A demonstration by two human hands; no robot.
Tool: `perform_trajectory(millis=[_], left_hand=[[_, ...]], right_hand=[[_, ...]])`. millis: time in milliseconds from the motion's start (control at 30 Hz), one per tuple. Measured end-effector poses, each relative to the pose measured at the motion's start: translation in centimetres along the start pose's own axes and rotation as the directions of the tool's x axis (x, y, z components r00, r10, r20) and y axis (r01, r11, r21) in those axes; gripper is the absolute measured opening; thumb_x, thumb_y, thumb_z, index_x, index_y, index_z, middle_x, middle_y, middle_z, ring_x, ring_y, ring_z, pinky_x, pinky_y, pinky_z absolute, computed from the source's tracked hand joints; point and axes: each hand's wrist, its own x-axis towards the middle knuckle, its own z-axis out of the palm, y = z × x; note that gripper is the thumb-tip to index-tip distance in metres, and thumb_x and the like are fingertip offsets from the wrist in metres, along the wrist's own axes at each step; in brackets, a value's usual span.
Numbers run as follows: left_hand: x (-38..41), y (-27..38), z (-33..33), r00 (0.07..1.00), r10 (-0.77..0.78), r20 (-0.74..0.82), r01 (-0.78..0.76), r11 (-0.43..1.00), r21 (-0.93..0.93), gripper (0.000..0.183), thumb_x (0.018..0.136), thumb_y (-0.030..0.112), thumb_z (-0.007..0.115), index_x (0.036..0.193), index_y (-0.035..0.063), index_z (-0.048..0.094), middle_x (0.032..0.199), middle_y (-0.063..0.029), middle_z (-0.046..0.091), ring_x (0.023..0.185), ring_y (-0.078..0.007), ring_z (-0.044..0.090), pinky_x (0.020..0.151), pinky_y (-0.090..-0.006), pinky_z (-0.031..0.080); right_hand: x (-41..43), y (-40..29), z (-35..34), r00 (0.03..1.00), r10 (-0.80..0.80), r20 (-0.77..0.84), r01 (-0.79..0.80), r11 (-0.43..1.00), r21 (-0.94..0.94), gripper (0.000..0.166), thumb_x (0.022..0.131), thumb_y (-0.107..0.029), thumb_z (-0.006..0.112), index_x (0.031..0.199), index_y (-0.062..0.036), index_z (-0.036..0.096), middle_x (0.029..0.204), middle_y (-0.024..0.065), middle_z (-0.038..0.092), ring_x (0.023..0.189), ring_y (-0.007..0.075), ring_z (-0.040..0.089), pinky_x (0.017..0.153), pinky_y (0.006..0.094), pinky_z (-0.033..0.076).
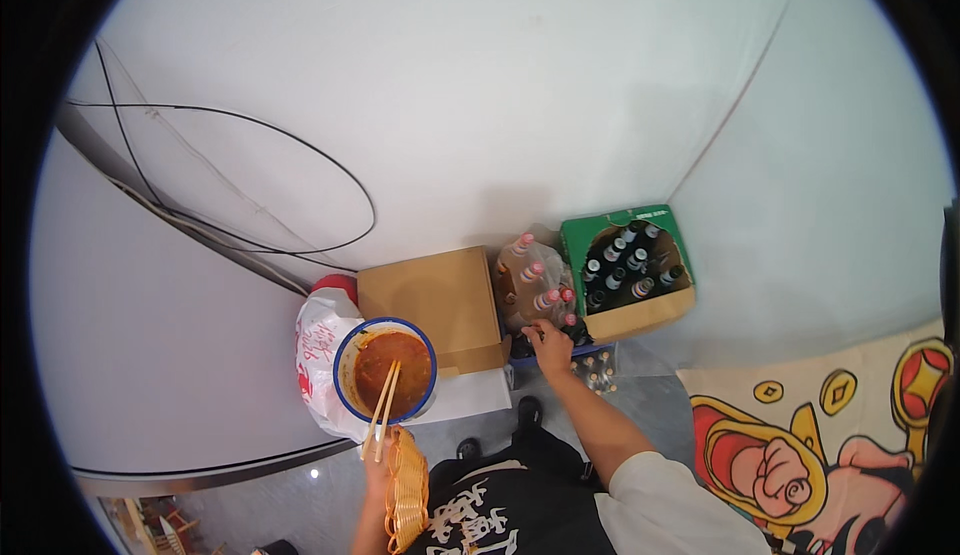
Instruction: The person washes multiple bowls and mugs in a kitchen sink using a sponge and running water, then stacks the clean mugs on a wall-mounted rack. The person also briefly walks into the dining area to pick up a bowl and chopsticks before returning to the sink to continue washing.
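Observation:
My left hand point(381, 459) holds a white bowl point(341, 397) with a blue rim and reddish-brown broth in it. A pair of wooden chopsticks point(385, 412) leans in the broth, their upper ends over my hand. A woven wicker basket point(407, 491) is pressed against the same hand; its exact hold is hidden. My right hand point(552, 346) reaches down with bent fingers over a blue crate point(600, 350) by the wall. Whether its fingertips grip anything there is unclear. Just beyond it stand pink-capped bottles point(531, 273), partly under clear plastic.
An open green carton point(574, 244) of dark glass bottles stands in the corner. Left of the pink-capped bottles is a cardboard box point(427, 300), beside a white plastic bag point(315, 330). More capped bottles point(596, 371) sit on the floor. Black cables point(300, 131) loop on the wall.

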Motion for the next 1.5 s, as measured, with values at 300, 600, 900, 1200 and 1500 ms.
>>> perform_trajectory(millis=[300, 600, 900, 1200, 1500], left_hand=[[0.8, -2.3, -0.9, 0.988, -0.083, -0.129, 0.077, 0.996, -0.053, 0.027, 0.088, 0.03, 0.07, 0.096, 0.0078, 0.056, 0.081, -0.0053, 0.06, 0.065, -0.0177, 0.059, 0.056, -0.0313, 0.051], [0.9, 0.2, 2.4, 0.993, -0.103, -0.049, 0.096, 0.988, -0.121, 0.035, 0.089, 0.037, 0.071, 0.102, 0.007, 0.059, 0.082, -0.0033, 0.059, 0.069, -0.0152, 0.058, 0.058, -0.0299, 0.048], [1.5, 0.0, 1.7, 0.991, -0.093, -0.099, 0.098, 0.994, 0.045, 0.038, 0.089, 0.04, 0.07, 0.098, 0.0048, 0.059, 0.079, -0.0029, 0.058, 0.069, -0.0136, 0.057, 0.059, -0.0288, 0.047], [0.8, 0.0, 1.7, 0.997, -0.012, -0.074, 0.026, 0.981, 0.193, 0.036, 0.09, 0.04, 0.067, 0.088, 0.0048, 0.058, 0.074, -0.0025, 0.056, 0.064, -0.0135, 0.054, 0.055, -0.0298, 0.045], [1.3, -2.0, 1.5, 0.961, 0.277, 0.001, -0.243, 0.842, 0.481, 0.029, 0.099, 0.025, 0.055, 0.083, 0.001, 0.057, 0.064, -0.0031, 0.05, 0.058, -0.0159, 0.047, 0.054, -0.0321, 0.04]], right_hand=[[0.8, 2.0, 1.1, 0.947, -0.182, 0.264, 0.178, 0.983, 0.04, 0.028, 0.086, -0.028, 0.069, 0.103, -0.0065, 0.064, 0.097, 0.0147, 0.07, 0.089, 0.0337, 0.067, 0.074, 0.0418, 0.053], [0.0, 2.8, -1.2, 0.928, -0.159, 0.338, 0.182, 0.983, -0.038, 0.027, 0.084, -0.014, 0.069, 0.108, -0.0038, 0.061, 0.104, 0.0173, 0.067, 0.098, 0.0371, 0.064, 0.082, 0.0438, 0.051], [-0.6, 5.0, 1.2, 0.79, -0.444, 0.423, 0.433, 0.893, 0.128, 0.031, 0.08, -0.006, 0.071, 0.109, -0.0034, 0.062, 0.106, 0.0172, 0.067, 0.098, 0.0371, 0.064, 0.082, 0.0427, 0.053], [-0.4, 9.3, 3.1, 0.905, -0.203, 0.374, 0.203, 0.978, 0.042, 0.042, 0.077, -0.003, 0.067, 0.118, -0.0034, 0.056, 0.098, 0.019, 0.067, 0.093, 0.0351, 0.067, 0.08, 0.0413, 0.053], [-3.1, 7.9, 0.7, 0.902, 0.142, 0.409, -0.079, 0.983, -0.167, 0.047, 0.081, -0.021, 0.067, 0.123, -0.0011, 0.059, 0.104, 0.0211, 0.069, 0.1, 0.0327, 0.068, 0.088, 0.0411, 0.052]])
